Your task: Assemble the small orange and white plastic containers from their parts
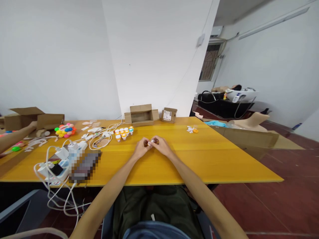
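Over the middle of the table [211, 162], my left hand [141, 148] and my right hand [160, 146] meet with their fingertips pinched together. Between them is a small white piece [150, 143], mostly covered by the fingers, so its kind is unclear. Both hands are closed on it. Just left of my hands stands a tight group of small white-and-orange pieces [123, 133], one of them with a teal band. To the right lies a small loose pile of white bits [190, 129] with an orange piece [195, 131] beside it.
An open cardboard box [141, 117] and a smaller box [169, 115] stand by the wall. At left are a power strip [66, 166] with tangled white cables, a blurred-out dark object [86, 167] and a colourful balloon-like cluster [65, 130]. Another person's arm [18, 137] reaches toward a carton [50, 122].
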Tool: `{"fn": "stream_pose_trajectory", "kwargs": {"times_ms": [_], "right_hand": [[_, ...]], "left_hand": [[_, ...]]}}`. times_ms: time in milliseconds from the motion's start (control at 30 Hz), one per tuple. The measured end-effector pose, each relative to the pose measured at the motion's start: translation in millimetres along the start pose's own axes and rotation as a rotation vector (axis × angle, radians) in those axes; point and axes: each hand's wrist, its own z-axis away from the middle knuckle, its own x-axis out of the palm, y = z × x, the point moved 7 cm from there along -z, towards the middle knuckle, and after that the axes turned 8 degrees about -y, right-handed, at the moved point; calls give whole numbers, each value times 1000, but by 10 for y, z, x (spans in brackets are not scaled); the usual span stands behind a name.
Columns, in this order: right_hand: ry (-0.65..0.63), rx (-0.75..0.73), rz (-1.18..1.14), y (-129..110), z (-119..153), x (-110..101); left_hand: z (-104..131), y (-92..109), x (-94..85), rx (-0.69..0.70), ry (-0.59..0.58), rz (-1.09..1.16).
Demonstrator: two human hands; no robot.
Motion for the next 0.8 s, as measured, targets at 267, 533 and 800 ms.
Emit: {"fn": "stream_pose_trajectory", "kwargs": {"times_ms": [267,533,800], "right_hand": [[2,56,-106,124,-26,15],[-25,136,-356,213,-50,43],[1,145,-370,200,-49,13]], "left_hand": [[3,40,-35,19,31,13],[-17,37,-25,42,16,37],[-41,6,-69,25,30,80]]}}
